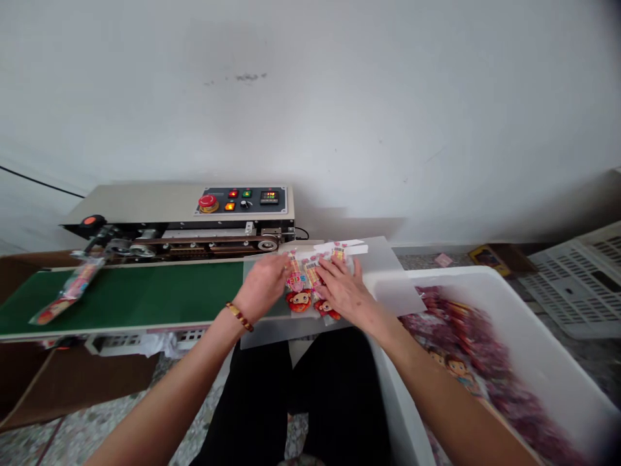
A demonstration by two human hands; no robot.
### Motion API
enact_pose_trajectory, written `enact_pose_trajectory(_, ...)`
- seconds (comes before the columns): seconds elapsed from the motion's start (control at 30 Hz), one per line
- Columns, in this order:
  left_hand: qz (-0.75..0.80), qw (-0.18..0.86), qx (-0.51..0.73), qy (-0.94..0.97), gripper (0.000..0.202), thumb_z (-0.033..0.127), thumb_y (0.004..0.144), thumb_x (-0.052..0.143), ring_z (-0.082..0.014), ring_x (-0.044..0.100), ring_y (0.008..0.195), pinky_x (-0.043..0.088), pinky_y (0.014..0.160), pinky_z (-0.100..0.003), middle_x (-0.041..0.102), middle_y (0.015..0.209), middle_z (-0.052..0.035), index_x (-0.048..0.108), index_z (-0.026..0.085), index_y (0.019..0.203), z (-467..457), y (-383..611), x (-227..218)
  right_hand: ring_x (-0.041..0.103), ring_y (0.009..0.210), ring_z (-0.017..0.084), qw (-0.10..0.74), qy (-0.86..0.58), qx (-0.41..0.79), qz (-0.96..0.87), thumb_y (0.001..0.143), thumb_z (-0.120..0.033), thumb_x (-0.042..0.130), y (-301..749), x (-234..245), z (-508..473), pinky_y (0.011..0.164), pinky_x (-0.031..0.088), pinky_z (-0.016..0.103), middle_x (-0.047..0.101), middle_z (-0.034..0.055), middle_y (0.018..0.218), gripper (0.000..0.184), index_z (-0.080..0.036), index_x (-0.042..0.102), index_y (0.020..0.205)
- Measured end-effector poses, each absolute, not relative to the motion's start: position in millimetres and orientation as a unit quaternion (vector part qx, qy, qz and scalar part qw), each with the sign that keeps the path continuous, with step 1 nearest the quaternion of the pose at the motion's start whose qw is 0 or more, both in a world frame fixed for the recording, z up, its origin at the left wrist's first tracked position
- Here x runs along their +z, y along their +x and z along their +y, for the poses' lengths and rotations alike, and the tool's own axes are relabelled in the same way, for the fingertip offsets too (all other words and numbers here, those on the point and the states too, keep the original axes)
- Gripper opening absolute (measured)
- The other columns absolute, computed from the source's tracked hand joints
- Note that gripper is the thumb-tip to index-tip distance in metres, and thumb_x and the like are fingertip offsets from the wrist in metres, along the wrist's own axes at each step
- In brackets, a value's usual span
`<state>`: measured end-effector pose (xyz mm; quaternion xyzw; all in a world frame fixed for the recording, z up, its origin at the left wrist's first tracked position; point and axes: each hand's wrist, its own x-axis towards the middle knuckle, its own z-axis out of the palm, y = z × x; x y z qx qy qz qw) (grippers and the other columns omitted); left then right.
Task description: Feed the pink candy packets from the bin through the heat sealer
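Several clear plastic packets with colourful print and a cartoon face lie on a translucent plastic sheet in front of me. My left hand (264,286) wears a red and gold bracelet at the wrist. Its fingers are closed at the upper left edge of the leftmost packet (298,299). Over the packets to the right, my right hand (347,291) lies flat with its fingers spread, partly covering a second packet (328,309). White top ends of the packets show beyond my right fingers. The translucent sheet (388,265) bridges the belt's end and a white tub.
A band sealing machine (169,204) with a lit control panel (242,200) stands at left. Its green conveyor belt (160,294) carries one packet (70,291) at the far end. At right, the white tub (485,275) holds many reddish packets (466,343). White crates (577,278) stand beyond.
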<state>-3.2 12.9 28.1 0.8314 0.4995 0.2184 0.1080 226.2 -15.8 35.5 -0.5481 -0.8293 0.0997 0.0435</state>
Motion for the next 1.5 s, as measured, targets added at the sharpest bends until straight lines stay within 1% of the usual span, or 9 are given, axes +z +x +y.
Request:
enact_pose_trajectory(0.17,0.496,0.049,0.161,0.852,0.052,0.031,0.091,0.065,-0.0354,0.052,0.136,0.041,0.117,-0.058,0.054,0.147,-0.0211,0.052,0.013,0.138,-9,17,0,0.047,0.139,0.036,0.054,-0.552,0.124,-0.823,0.103,-0.029,0.046,227,47,-15,0.117,0.017,0.070,0.059,0.0115,0.147,0.034,-0.024,0.068,0.128)
enact_pose_trajectory(0.27,0.490,0.041,0.182,0.851,0.054,0.028,0.092,0.064,-0.0344,0.047,0.141,0.038,0.119,-0.059,0.051,0.148,-0.0233,0.047,0.012,0.141,-14,14,-11,0.058,0.123,0.027,0.085,-0.525,0.135,-0.836,0.103,-0.023,0.043,221,57,9,0.115,0.027,0.055,0.069,0.0097,0.130,0.031,-0.022,0.071,0.117)
enact_pose_trajectory(0.4,0.488,0.049,0.211,0.845,0.057,0.030,0.093,0.064,-0.0345,0.048,0.140,0.037,0.119,-0.061,0.051,0.144,-0.0230,0.043,0.014,0.143,-14,10,-15,0.062,0.112,0.023,0.057,-0.508,0.156,-0.845,0.098,-0.011,0.043,195,60,48,0.096,0.040,0.038,0.070,0.0090,0.120,0.034,-0.022,0.071,0.114)
enact_pose_trajectory(0.7,0.480,0.060,0.220,0.847,0.062,0.032,0.093,0.064,-0.0354,0.043,0.144,0.035,0.120,-0.063,0.047,0.148,-0.0239,0.040,0.015,0.147,-15,9,-20,0.061,0.109,0.023,0.048,-0.522,0.195,-0.829,0.091,-0.004,0.043,186,50,65,0.092,0.037,0.037,0.067,0.0080,0.120,0.041,-0.024,0.072,0.113)
enact_pose_trajectory(0.8,0.476,0.063,0.208,0.852,0.061,0.032,0.094,0.064,-0.0353,0.043,0.145,0.034,0.121,-0.063,0.046,0.150,-0.0239,0.041,0.015,0.147,-14,7,-18,0.061,0.107,0.024,0.035,-0.528,0.211,-0.822,0.091,-0.007,0.044,183,50,66,0.091,0.036,0.038,0.069,0.0076,0.115,0.037,-0.024,0.075,0.102)
enact_pose_trajectory(0.97,0.471,0.062,0.195,0.858,0.060,0.034,0.095,0.063,-0.0364,0.042,0.146,0.035,0.120,-0.063,0.045,0.150,-0.0253,0.041,0.013,0.147,-16,7,-12,0.062,0.109,0.023,0.058,-0.539,0.211,-0.813,0.090,-0.008,0.042,178,49,68,0.092,0.036,0.039,0.070,0.0087,0.117,0.041,-0.025,0.074,0.110)
enact_pose_trajectory(1.1,0.456,0.065,0.192,0.866,0.056,0.033,0.095,0.061,-0.0355,0.044,0.145,0.035,0.121,-0.062,0.048,0.147,-0.0254,0.043,0.013,0.145,-19,7,-11,0.064,0.111,0.025,0.028,-0.526,0.236,-0.816,0.086,-0.008,0.046,178,49,71,0.095,0.039,0.040,0.074,0.0059,0.111,0.035,-0.024,0.076,0.093)
enact_pose_trajectory(1.3,0.462,0.053,0.179,0.867,0.054,0.031,0.095,0.060,-0.0370,0.045,0.143,0.037,0.120,-0.059,0.050,0.146,-0.0257,0.047,0.008,0.142,-7,5,-11,0.063,0.119,0.025,0.087,-0.561,0.216,-0.795,0.094,-0.011,0.040,192,53,66,0.102,0.043,0.040,0.070,0.0113,0.128,0.043,-0.019,0.069,0.125)
enact_pose_trajectory(1.5,0.459,0.049,0.194,0.866,0.050,0.033,0.096,0.060,-0.0345,0.048,0.140,0.038,0.119,-0.058,0.054,0.142,-0.0218,0.049,0.013,0.141,3,-12,-6,0.060,0.124,0.026,0.119,-0.548,0.161,-0.812,0.093,-0.015,0.042,232,59,40,0.108,0.041,0.045,0.066,0.0112,0.135,0.040,-0.019,0.070,0.122)
